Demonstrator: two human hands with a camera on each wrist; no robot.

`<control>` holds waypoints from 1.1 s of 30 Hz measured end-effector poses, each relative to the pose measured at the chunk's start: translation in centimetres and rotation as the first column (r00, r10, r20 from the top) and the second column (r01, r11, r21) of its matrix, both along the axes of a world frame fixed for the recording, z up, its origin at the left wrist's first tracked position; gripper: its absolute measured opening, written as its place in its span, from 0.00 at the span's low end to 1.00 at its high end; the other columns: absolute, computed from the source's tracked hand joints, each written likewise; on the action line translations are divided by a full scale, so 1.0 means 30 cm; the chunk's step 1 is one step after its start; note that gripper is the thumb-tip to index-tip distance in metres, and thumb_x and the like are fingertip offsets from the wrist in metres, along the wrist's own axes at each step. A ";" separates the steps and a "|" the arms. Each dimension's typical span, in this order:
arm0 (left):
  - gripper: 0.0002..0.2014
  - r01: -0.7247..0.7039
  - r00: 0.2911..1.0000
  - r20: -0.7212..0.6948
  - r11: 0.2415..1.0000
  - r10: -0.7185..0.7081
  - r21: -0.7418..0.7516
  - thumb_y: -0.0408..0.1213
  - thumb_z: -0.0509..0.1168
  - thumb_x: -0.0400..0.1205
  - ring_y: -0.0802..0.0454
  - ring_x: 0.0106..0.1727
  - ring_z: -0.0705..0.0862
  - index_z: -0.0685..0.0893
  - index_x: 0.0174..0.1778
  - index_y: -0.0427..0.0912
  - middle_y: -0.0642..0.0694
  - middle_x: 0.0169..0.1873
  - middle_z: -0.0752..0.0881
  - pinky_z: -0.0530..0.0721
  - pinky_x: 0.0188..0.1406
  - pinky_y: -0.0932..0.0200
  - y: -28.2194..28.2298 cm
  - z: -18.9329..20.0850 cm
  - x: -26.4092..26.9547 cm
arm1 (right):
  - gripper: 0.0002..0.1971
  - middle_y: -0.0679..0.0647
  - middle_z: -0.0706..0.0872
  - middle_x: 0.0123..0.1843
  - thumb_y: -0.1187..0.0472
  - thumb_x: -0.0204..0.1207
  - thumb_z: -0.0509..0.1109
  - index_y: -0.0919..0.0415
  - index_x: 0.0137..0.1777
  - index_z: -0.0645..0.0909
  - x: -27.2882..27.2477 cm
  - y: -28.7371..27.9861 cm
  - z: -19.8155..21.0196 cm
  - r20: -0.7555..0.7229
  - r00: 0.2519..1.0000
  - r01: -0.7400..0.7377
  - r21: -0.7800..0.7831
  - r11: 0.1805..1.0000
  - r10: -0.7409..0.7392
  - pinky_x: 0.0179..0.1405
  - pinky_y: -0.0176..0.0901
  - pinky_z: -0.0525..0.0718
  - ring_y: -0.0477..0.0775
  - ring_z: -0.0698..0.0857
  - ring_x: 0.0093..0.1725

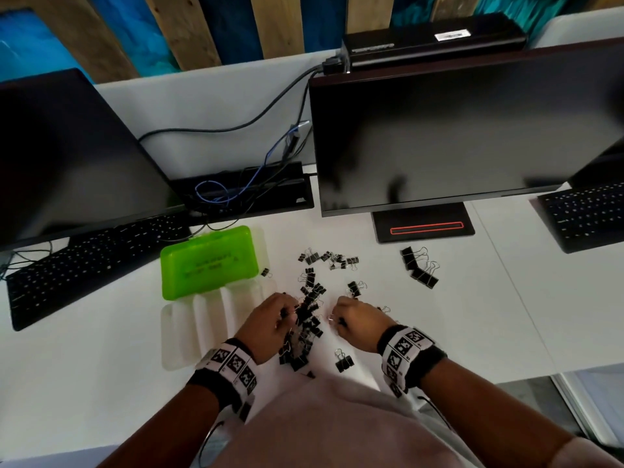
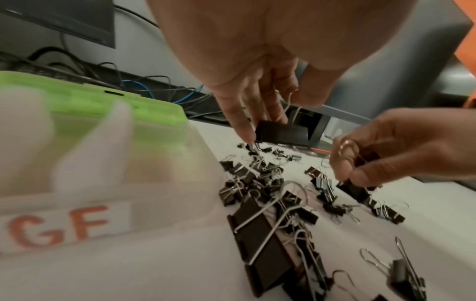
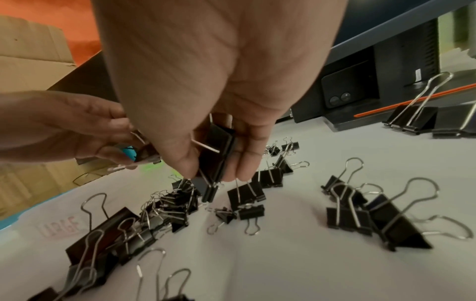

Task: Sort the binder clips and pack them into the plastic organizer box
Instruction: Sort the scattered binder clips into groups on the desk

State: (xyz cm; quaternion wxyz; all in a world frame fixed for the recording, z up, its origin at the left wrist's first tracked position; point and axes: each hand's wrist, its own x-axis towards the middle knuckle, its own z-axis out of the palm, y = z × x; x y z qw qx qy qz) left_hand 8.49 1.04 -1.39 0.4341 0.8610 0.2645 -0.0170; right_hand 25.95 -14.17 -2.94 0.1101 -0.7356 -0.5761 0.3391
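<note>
Your binder clips are black folded-steel bodies with silver wire handles, in at least 3 sizes. The main heap (image 1: 305, 327) runs as a long strip from near your body away toward the monitor (image 1: 466, 130), lying between your 2 hands. A small scatter (image 1: 329, 259) sits beyond it, a row of large clips (image 1: 418, 266) lies well apart to your right, and 1 single clip (image 1: 343, 361) lies close to the near table edge.

Your left hand (image 2: 260, 85) has its fingers curled downward, pinching a large clip (image 2: 282, 133) held with its long axis level across the hand. Your right hand (image 3: 219, 85) pinches another large clip (image 3: 219, 154) between thumb and fingers, its long axis steeply tilted, folded spine end pointing down at the table.

The plastic organizer box (image 1: 189, 327) is open just to the left of your left hand; its clear tray of long compartments touches the table, and its green lid (image 1: 207, 261) stands folded back on the far side. A label on the tray front shows orange letters, partly blurred.

The white table (image 1: 472, 325) has bare surface to the right of your right hand, up to the monitor stand (image 1: 423, 228) and the right keyboard (image 1: 587, 216). The left keyboard (image 1: 84, 265) lies near the box's left side.
</note>
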 end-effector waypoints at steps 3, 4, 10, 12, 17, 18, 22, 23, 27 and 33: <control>0.05 -0.091 0.996 -0.028 0.995 0.090 -0.044 0.38 0.59 0.83 0.65 0.42 0.82 0.73 0.42 0.48 0.52 0.43 0.85 0.80 0.43 0.65 0.012 0.007 -0.045 | 0.10 0.52 0.76 0.48 0.59 0.80 0.58 0.62 0.45 0.80 -0.018 0.012 -0.002 0.007 0.999 -0.044 -0.020 0.999 0.044 0.43 0.48 0.82 0.55 0.80 0.40; 0.06 -0.086 0.996 -0.041 0.995 0.084 -0.041 0.38 0.58 0.84 0.62 0.37 0.80 0.72 0.41 0.49 0.52 0.38 0.84 0.79 0.40 0.62 0.014 0.004 -0.064 | 0.11 0.51 0.75 0.47 0.58 0.80 0.58 0.61 0.44 0.80 -0.025 0.019 -0.002 0.009 0.998 -0.059 -0.023 0.998 0.060 0.43 0.49 0.82 0.54 0.78 0.37; 0.06 0.025 0.983 -0.184 1.000 -0.027 -0.013 0.37 0.60 0.82 0.53 0.38 0.79 0.72 0.40 0.50 0.50 0.39 0.82 0.79 0.41 0.56 -0.021 0.001 -0.135 | 0.10 0.53 0.82 0.55 0.54 0.79 0.64 0.57 0.56 0.79 -0.093 0.080 0.032 0.028 0.974 -0.226 -0.015 0.974 0.226 0.44 0.50 0.84 0.57 0.83 0.47; 0.07 0.028 0.976 -0.215 0.999 -0.033 -0.025 0.33 0.62 0.81 0.52 0.38 0.80 0.74 0.39 0.49 0.50 0.43 0.81 0.79 0.41 0.56 -0.024 -0.003 -0.143 | 0.15 0.54 0.83 0.61 0.53 0.78 0.64 0.51 0.64 0.75 -0.130 0.098 0.034 0.024 0.965 -0.259 -0.029 0.965 0.260 0.47 0.52 0.84 0.59 0.84 0.54; 0.06 0.129 0.956 -0.260 0.990 -0.138 -0.050 0.35 0.66 0.79 0.54 0.43 0.79 0.81 0.50 0.47 0.49 0.55 0.83 0.80 0.51 0.56 -0.039 -0.021 -0.137 | 0.14 0.57 0.84 0.56 0.55 0.78 0.63 0.54 0.62 0.76 -0.193 0.154 0.021 0.062 0.945 -0.319 -0.019 0.947 0.320 0.44 0.52 0.83 0.62 0.85 0.52; 0.09 0.151 0.948 -0.276 0.987 -0.159 -0.051 0.36 0.66 0.79 0.54 0.45 0.80 0.81 0.54 0.47 0.50 0.57 0.83 0.80 0.53 0.56 -0.045 -0.028 -0.130 | 0.13 0.56 0.83 0.55 0.54 0.77 0.64 0.55 0.59 0.78 -0.189 0.158 0.022 0.069 0.952 -0.299 -0.023 0.954 0.300 0.46 0.52 0.83 0.62 0.85 0.53; 0.11 0.250 0.926 -0.300 0.968 -0.232 0.024 0.34 0.64 0.79 0.45 0.59 0.81 0.81 0.56 0.43 0.47 0.63 0.79 0.80 0.58 0.54 -0.056 -0.045 -0.099 | 0.10 0.55 0.81 0.55 0.56 0.74 0.69 0.57 0.54 0.80 -0.125 0.119 0.019 0.025 0.979 -0.201 -0.010 0.980 0.201 0.48 0.51 0.81 0.59 0.83 0.52; 0.10 0.282 0.920 -0.297 0.958 -0.257 0.043 0.33 0.63 0.78 0.45 0.61 0.80 0.81 0.55 0.42 0.48 0.68 0.77 0.79 0.59 0.54 -0.055 -0.050 -0.095 | 0.10 0.54 0.81 0.54 0.56 0.75 0.69 0.57 0.53 0.80 -0.106 0.099 0.015 -0.004 0.985 -0.175 0.004 0.985 0.175 0.49 0.50 0.82 0.58 0.83 0.51; 0.04 0.417 0.880 -0.282 0.906 -0.384 0.068 0.37 0.63 0.80 0.50 0.61 0.81 0.83 0.47 0.44 0.58 0.74 0.71 0.77 0.61 0.59 -0.057 -0.048 -0.052 | 0.08 0.51 0.78 0.53 0.55 0.76 0.70 0.57 0.51 0.81 -0.051 0.030 -0.007 -0.068 0.995 -0.073 0.046 0.996 0.076 0.51 0.50 0.82 0.54 0.82 0.47; 0.06 0.538 0.828 -0.233 0.839 -0.510 0.078 0.39 0.65 0.80 0.52 0.59 0.82 0.84 0.48 0.42 0.56 0.74 0.72 0.78 0.60 0.60 -0.080 -0.042 0.011 | 0.06 0.48 0.70 0.68 0.58 0.78 0.68 0.58 0.52 0.80 -0.032 -0.034 -0.025 -0.030 0.999 0.021 0.129 0.991 -0.017 0.48 0.40 0.81 0.51 0.84 0.43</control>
